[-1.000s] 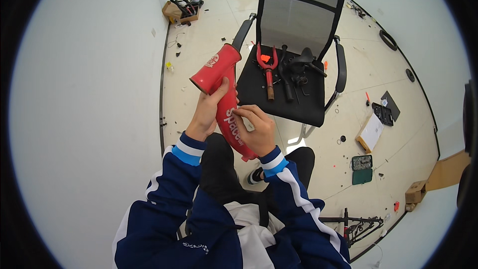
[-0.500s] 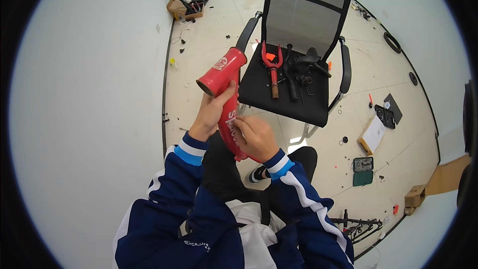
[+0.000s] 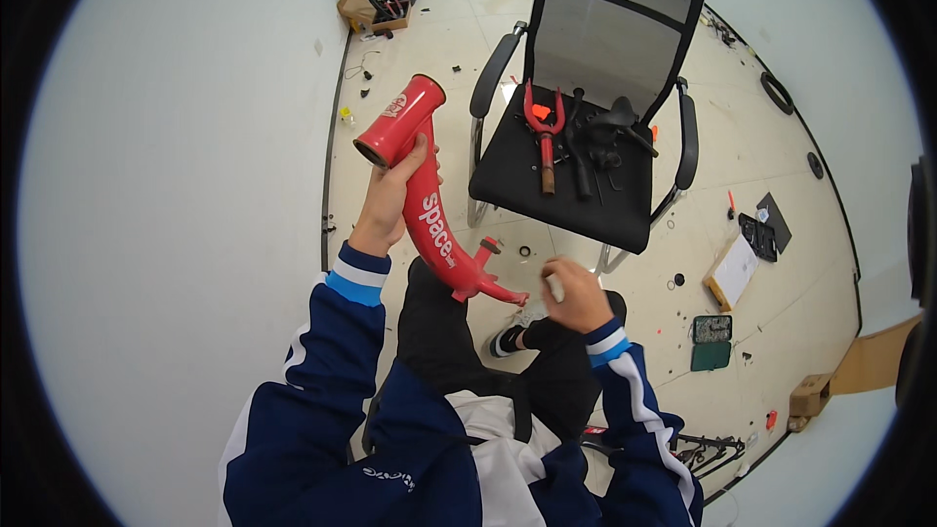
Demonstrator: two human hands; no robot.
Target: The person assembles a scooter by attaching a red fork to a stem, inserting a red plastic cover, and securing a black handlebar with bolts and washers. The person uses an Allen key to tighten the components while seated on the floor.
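Note:
My left hand [image 3: 388,197] is wrapped round the upper part of a red bike frame [image 3: 434,224], just below its wide head tube. The frame is a curved tube with white lettering, held slanting above my lap, its thin forked end toward my right. Right of that end, apart from it, is my right hand [image 3: 578,295], fingers curled in; something pale shows at the fingertips, too small to name. On the black chair [image 3: 508,181] ahead lie a red bike fork [image 3: 545,137], a black bar [image 3: 578,151] and a black saddle [image 3: 613,119].
A green case [image 3: 711,356], a black tool case [image 3: 757,236] and a white-topped box [image 3: 734,268] lie on the floor at right. A cardboard box of bike parts [image 3: 390,20] stands by the left wall. A dark bike frame [image 3: 712,451] is at lower right.
My right hand has left the frame's lettered side and moved right and down. The frame has shifted left in my left hand, showing the whole lettering and its lower end.

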